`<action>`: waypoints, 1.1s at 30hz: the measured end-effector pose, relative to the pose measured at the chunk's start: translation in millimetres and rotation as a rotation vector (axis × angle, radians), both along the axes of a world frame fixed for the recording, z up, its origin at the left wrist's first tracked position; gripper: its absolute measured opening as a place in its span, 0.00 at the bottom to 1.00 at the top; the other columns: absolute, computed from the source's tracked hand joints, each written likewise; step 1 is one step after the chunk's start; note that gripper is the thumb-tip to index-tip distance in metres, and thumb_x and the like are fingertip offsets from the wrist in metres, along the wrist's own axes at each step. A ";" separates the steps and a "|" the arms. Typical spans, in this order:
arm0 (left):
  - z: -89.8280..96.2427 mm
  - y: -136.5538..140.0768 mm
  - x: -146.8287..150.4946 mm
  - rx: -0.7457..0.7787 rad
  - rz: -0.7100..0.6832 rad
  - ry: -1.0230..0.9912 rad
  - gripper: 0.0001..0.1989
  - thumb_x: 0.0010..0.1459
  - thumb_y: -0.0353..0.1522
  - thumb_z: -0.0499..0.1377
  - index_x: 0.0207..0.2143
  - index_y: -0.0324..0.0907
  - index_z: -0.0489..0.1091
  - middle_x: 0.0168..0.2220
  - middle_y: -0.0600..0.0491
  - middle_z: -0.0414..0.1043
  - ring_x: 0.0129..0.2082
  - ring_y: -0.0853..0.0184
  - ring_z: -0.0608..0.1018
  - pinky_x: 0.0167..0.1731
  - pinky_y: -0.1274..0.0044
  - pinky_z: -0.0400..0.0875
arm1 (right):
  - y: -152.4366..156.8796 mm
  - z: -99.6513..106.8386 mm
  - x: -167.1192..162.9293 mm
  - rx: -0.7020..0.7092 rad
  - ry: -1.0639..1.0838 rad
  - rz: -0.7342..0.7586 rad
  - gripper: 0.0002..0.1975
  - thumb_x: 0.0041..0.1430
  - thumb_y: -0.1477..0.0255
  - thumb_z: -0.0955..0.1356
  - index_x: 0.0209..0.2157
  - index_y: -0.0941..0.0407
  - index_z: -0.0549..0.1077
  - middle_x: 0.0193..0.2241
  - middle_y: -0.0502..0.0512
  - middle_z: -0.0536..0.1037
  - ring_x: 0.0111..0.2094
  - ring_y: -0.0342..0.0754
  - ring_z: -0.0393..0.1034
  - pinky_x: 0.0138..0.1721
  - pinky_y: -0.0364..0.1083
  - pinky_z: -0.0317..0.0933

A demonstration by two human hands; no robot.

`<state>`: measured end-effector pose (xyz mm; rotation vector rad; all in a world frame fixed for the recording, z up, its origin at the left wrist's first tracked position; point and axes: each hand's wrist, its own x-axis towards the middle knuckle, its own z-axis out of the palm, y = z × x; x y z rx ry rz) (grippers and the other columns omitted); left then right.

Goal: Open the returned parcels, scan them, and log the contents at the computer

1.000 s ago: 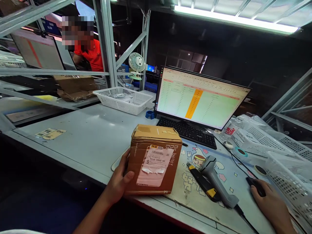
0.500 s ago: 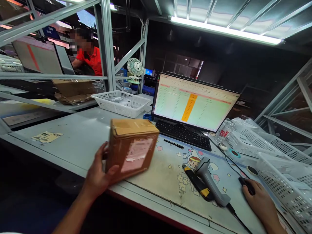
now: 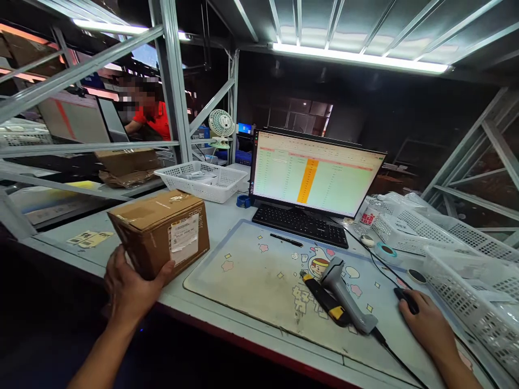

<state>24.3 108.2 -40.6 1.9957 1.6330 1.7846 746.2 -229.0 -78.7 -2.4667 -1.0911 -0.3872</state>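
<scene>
My left hand (image 3: 132,286) grips the near lower corner of a brown cardboard box (image 3: 150,243), thumb on its front face. A white label (image 3: 184,237) with a torn patch is stuck on that face. The box is at the left part of the table, beside the desk mat. My right hand (image 3: 425,321) is closed over a black computer mouse (image 3: 406,301) on the right of the mat. Left of that hand lie a grey barcode scanner (image 3: 344,292) and a black and yellow utility knife (image 3: 324,297), touching each other.
A monitor (image 3: 316,178) showing a spreadsheet stands behind a keyboard (image 3: 300,224). A pen (image 3: 286,240) lies on the desk mat (image 3: 243,286). White baskets (image 3: 470,297) line the right; another basket (image 3: 203,181) is at the back left. Beyond the metal frame sits a person in red (image 3: 156,119).
My left hand has moved the box leftward, off the mat, and turned it so the label faces more toward me. My right hand stays on the mouse. The view has shifted slightly.
</scene>
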 end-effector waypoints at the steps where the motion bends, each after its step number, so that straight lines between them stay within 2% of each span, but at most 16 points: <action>1: 8.5 -8.6 7.4 0.098 0.076 0.028 0.52 0.58 0.49 0.69 0.75 0.46 0.45 0.76 0.33 0.47 0.76 0.28 0.53 0.72 0.36 0.49 | 0.3 1.0 -1.0 -0.005 0.003 -0.005 0.32 0.61 0.46 0.60 0.53 0.51 0.78 0.59 0.60 0.76 0.53 0.63 0.76 0.41 0.57 0.72; 3: 26.0 -25.8 23.7 0.324 0.148 0.096 0.44 0.60 0.45 0.68 0.71 0.42 0.54 0.72 0.33 0.57 0.73 0.33 0.61 0.71 0.41 0.56 | 1.1 3.0 -4.4 -0.003 -0.002 -0.013 0.31 0.61 0.46 0.60 0.53 0.51 0.78 0.59 0.59 0.76 0.53 0.63 0.76 0.42 0.57 0.72; 5: 42.5 -40.7 43.7 0.456 0.052 0.128 0.35 0.61 0.40 0.67 0.66 0.42 0.60 0.67 0.35 0.65 0.70 0.37 0.67 0.69 0.44 0.62 | 2.4 5.0 -10.6 0.006 -0.012 -0.011 0.31 0.61 0.47 0.59 0.52 0.51 0.78 0.58 0.59 0.77 0.52 0.63 0.76 0.42 0.57 0.72; 6: 50.1 -46.1 55.7 0.466 -0.035 0.128 0.30 0.62 0.38 0.66 0.63 0.44 0.64 0.65 0.37 0.68 0.68 0.40 0.70 0.69 0.46 0.63 | 3.1 5.9 -14.6 0.016 -0.022 -0.008 0.30 0.61 0.47 0.59 0.52 0.51 0.78 0.58 0.58 0.77 0.51 0.63 0.76 0.43 0.58 0.72; 9: 69.1 -46.9 98.9 0.320 -0.346 0.138 0.18 0.66 0.37 0.62 0.56 0.47 0.70 0.58 0.43 0.74 0.62 0.48 0.76 0.67 0.54 0.68 | 5.6 7.6 -26.9 0.083 -0.076 -0.015 0.30 0.62 0.48 0.58 0.50 0.52 0.78 0.56 0.59 0.78 0.51 0.64 0.76 0.48 0.60 0.72; 11: 77.2 -31.1 131.6 0.170 -0.504 0.201 0.15 0.68 0.39 0.59 0.54 0.46 0.72 0.56 0.43 0.75 0.59 0.51 0.77 0.66 0.58 0.69 | 6.4 7.6 -30.8 0.112 -0.100 -0.022 0.31 0.63 0.48 0.56 0.50 0.53 0.78 0.56 0.60 0.78 0.51 0.64 0.76 0.52 0.60 0.71; 13: 80.3 -4.0 164.6 0.020 -0.575 0.310 0.17 0.69 0.41 0.56 0.53 0.43 0.73 0.56 0.42 0.76 0.60 0.52 0.77 0.66 0.59 0.70 | 6.4 7.0 -29.6 0.101 -0.102 -0.024 0.31 0.64 0.48 0.56 0.51 0.53 0.77 0.57 0.60 0.77 0.51 0.63 0.76 0.52 0.60 0.71; 15: 78.6 28.1 196.1 -0.113 -0.580 0.414 0.17 0.69 0.40 0.54 0.54 0.42 0.73 0.57 0.42 0.76 0.60 0.53 0.76 0.66 0.61 0.70 | 5.8 6.3 -25.7 0.060 -0.084 -0.012 0.31 0.64 0.49 0.57 0.52 0.53 0.77 0.57 0.60 0.77 0.51 0.63 0.76 0.49 0.59 0.72; 19: 68.3 82.3 251.8 -0.233 -0.529 0.503 0.20 0.65 0.37 0.58 0.56 0.40 0.74 0.58 0.40 0.76 0.60 0.50 0.76 0.64 0.60 0.71 | 5.5 7.2 -26.5 0.059 -0.084 -0.003 0.28 0.66 0.51 0.58 0.52 0.52 0.77 0.58 0.59 0.76 0.52 0.62 0.76 0.47 0.57 0.72; 24: 58.9 115.4 301.8 -0.285 -0.465 0.560 0.30 0.65 0.42 0.61 0.64 0.36 0.70 0.67 0.34 0.69 0.69 0.40 0.68 0.69 0.53 0.63 | 7.4 10.5 -42.0 0.131 -0.132 -0.014 0.24 0.65 0.57 0.60 0.54 0.52 0.76 0.59 0.59 0.75 0.51 0.59 0.76 0.46 0.55 0.72; 28: 44.8 126.3 317.9 -0.285 -0.467 0.563 0.37 0.68 0.47 0.58 0.71 0.34 0.62 0.74 0.31 0.58 0.75 0.37 0.58 0.72 0.50 0.56 | 5.2 13.6 -42.4 0.148 -0.161 0.016 0.24 0.60 0.59 0.64 0.54 0.51 0.76 0.60 0.59 0.74 0.50 0.58 0.76 0.47 0.54 0.72; 33: 17.3 129.9 316.1 -0.288 -0.550 0.616 0.38 0.69 0.47 0.56 0.73 0.34 0.60 0.77 0.37 0.53 0.78 0.40 0.48 0.75 0.54 0.48 | 0.3 21.5 -42.0 0.089 -0.164 0.000 0.25 0.62 0.57 0.63 0.53 0.54 0.77 0.58 0.63 0.76 0.51 0.61 0.74 0.51 0.56 0.72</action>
